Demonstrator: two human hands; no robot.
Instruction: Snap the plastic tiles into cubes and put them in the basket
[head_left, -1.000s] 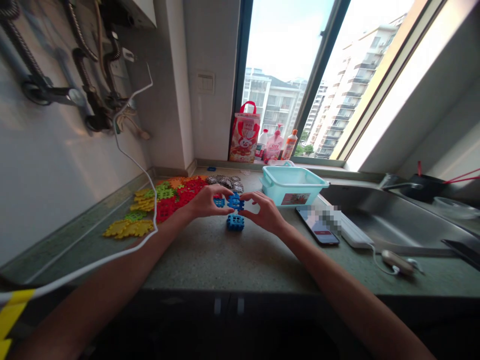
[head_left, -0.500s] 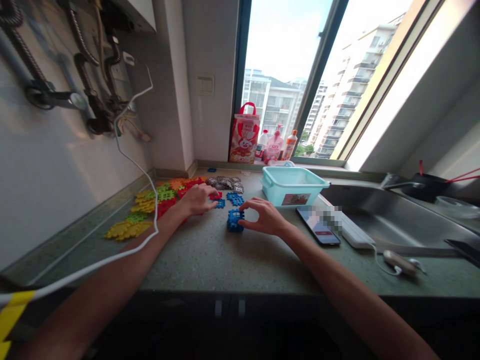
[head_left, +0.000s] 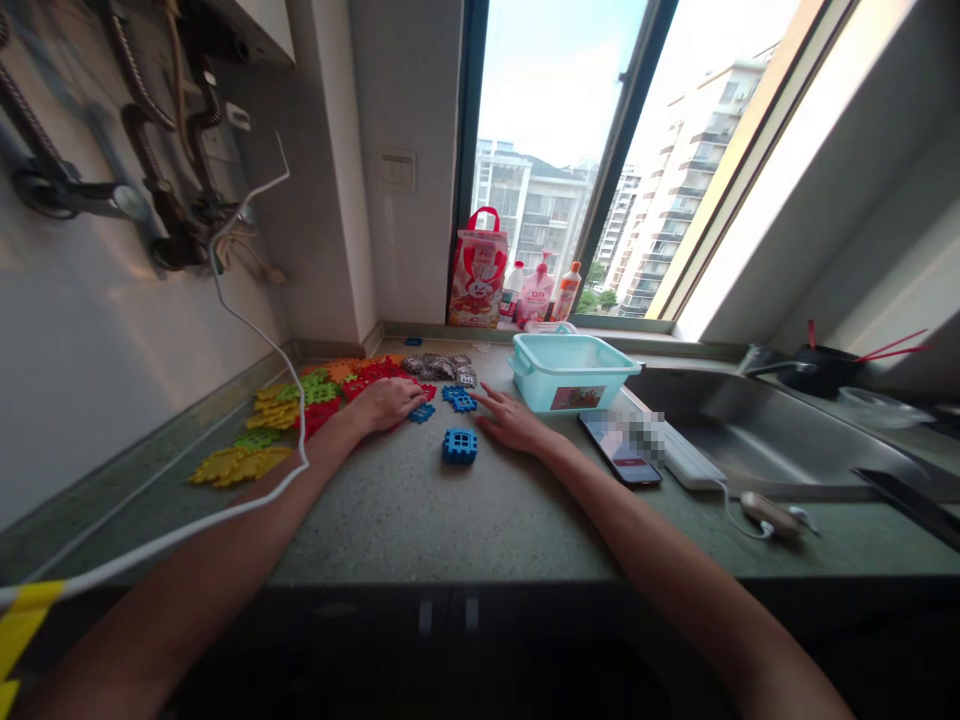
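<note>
A blue block built of interlocking pieces [head_left: 459, 446] stands on the counter with no hand on it. Behind it lie loose flat blue pieces [head_left: 460, 399]. My right hand [head_left: 510, 420] is beside these pieces, fingers apart, the index fingertip close to their right edge, holding nothing. My left hand [head_left: 388, 403] rests over the edge of the red pieces [head_left: 322, 414], its fingers bent near a small blue piece [head_left: 421, 413]; whether it grips anything is hidden. Green pieces [head_left: 319, 387] and yellow pieces [head_left: 238, 465] spread to the left, with dark grey pieces [head_left: 442, 368] behind.
A light blue bin [head_left: 574, 372] stands right of my right hand. A phone [head_left: 619, 450] and a white power strip [head_left: 686, 455] lie before the sink [head_left: 780, 430]. The white cable [head_left: 301, 400] crosses my left forearm. Bottles [head_left: 536, 295] line the windowsill.
My right hand has let go of the blue block and moved back to the loose blue pieces, its fingers spreading. My left hand has lowered slightly. The whole view has shifted a little.
</note>
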